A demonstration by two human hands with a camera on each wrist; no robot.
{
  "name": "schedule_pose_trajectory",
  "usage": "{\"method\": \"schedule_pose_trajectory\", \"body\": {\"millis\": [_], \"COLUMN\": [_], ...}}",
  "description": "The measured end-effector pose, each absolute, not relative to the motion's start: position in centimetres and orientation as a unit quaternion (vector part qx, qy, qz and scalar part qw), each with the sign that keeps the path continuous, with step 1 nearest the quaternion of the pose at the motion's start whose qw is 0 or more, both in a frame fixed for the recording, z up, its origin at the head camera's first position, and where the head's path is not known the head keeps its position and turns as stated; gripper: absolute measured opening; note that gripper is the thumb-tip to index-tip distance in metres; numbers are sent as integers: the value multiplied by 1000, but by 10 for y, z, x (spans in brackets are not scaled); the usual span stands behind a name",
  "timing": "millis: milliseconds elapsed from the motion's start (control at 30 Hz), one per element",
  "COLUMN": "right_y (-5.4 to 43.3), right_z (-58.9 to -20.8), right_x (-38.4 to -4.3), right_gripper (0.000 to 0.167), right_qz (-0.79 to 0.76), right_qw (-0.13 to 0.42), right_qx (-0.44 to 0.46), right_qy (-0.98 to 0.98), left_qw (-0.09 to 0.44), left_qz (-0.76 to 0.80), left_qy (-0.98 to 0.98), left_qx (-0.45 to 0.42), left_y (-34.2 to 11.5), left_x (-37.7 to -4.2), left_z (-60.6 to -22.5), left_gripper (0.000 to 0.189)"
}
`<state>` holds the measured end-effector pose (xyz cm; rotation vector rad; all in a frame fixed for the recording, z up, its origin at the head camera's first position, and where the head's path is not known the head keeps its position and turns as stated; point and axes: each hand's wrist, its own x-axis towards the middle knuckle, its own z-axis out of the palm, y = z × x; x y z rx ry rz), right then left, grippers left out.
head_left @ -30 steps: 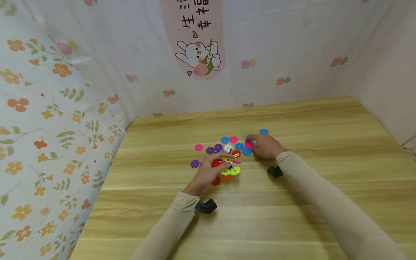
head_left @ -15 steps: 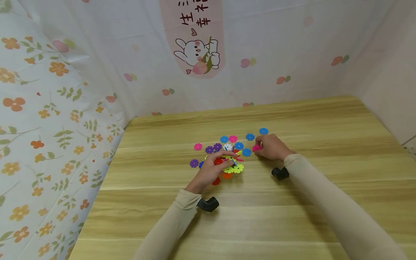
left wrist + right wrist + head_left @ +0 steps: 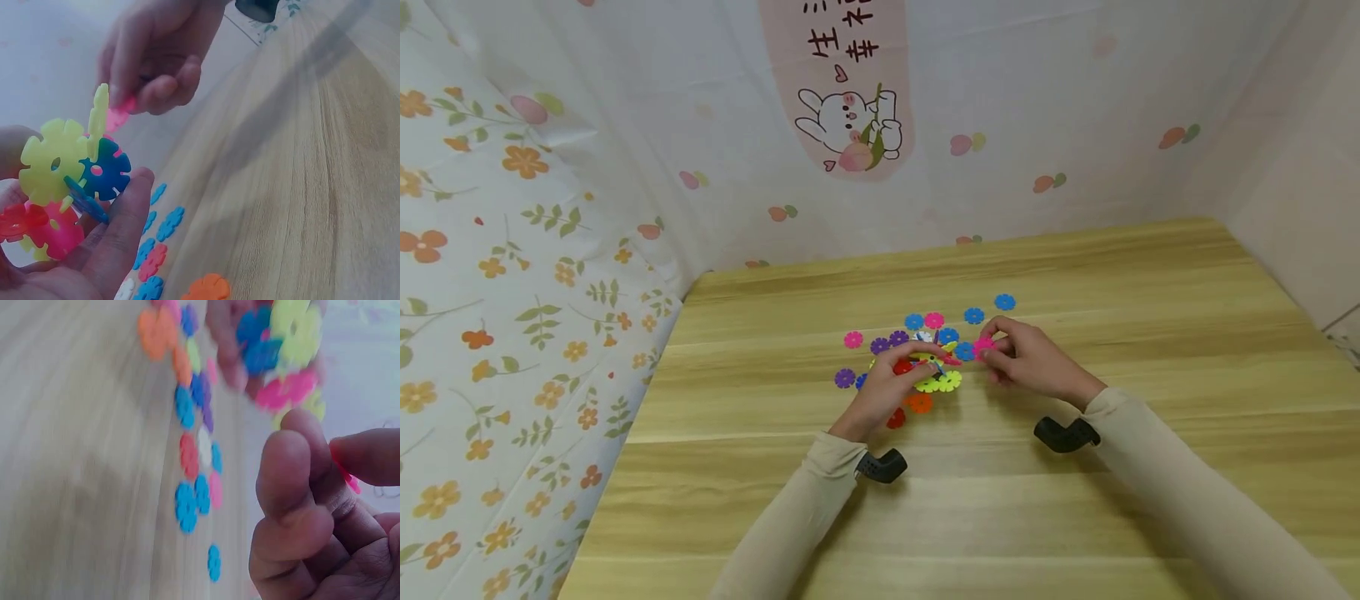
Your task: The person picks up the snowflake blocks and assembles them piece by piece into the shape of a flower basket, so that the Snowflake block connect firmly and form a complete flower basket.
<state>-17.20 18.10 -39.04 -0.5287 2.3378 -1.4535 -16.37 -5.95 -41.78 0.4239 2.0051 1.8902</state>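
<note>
My left hand [image 3: 886, 390] holds a cluster of interlocked flower-shaped plastic discs above the table. In the left wrist view the cluster [image 3: 37, 153] shows yellow, blue, pink and red discs slotted together at angles, with the fingers and thumb around it. Just to its right, my right hand [image 3: 1037, 360] pinches a single pink flower disc [image 3: 982, 346] between thumb and forefinger. In the right wrist view that pink disc [image 3: 347, 475] is mostly hidden by the fingers. A small gap separates it from the cluster.
Several loose flower discs lie on the wooden table [image 3: 775, 500], among them a blue disc [image 3: 1004, 302], a purple disc [image 3: 845, 378] and an orange disc [image 3: 921, 403]. Some are hidden behind the left hand. A printed cloth [image 3: 1037, 100] hangs behind the table.
My right hand has drawn the pink disc away from the blue discs, lifted it and turned it toward the cluster. The left hand has stayed nearly in place, still holding the cluster.
</note>
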Motion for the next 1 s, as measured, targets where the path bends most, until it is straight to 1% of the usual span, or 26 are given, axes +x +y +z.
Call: {"method": "schedule_pose_trajectory", "body": {"millis": [200,633,1000], "right_y": [172,161,159], "right_z": [-386,-389,-390], "right_x": [-163,-156,-152], "right_gripper": [13,8,11], "right_qz": [-554,-559,-569], "right_qw": [170,137,118], "right_qx": [-176,-177,-173], "right_qy": [796,799,795], "left_qw": [175,161,148], "left_qz": [672,662,667], "left_qy": [706,716,715], "left_qx": [139,151,148], "left_y": [-58,-56,-53], "left_x": [-165,-163,-163], "left_z": [-417,-414,-416], "left_gripper": [23,19,19]}}
